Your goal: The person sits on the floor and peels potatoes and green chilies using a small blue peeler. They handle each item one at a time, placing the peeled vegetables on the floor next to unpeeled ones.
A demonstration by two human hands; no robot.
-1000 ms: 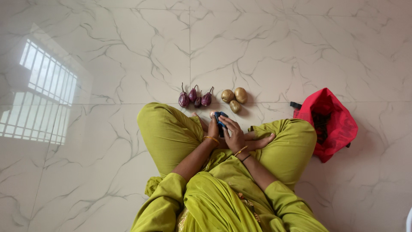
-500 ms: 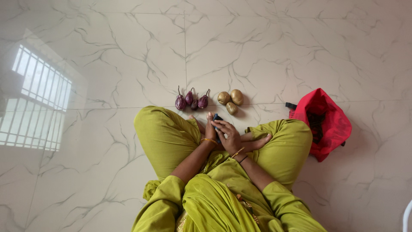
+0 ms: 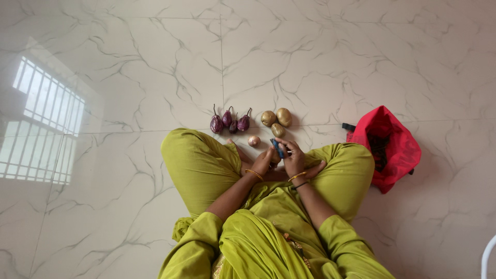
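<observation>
Blue object (image 3: 278, 148) between both hands' fingertips (image 3: 287, 144)

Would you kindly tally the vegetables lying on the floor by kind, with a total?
Purple eggplants: 4
Brown potatoes: 3
Small pale onion: 1
Total: 8

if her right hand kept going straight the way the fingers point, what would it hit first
Probably the small potato, nearest of the three potatoes just ahead of the right hand, which holds a small blue object with the left hand. Depth is unclear, so it might pass just beside it.
</observation>
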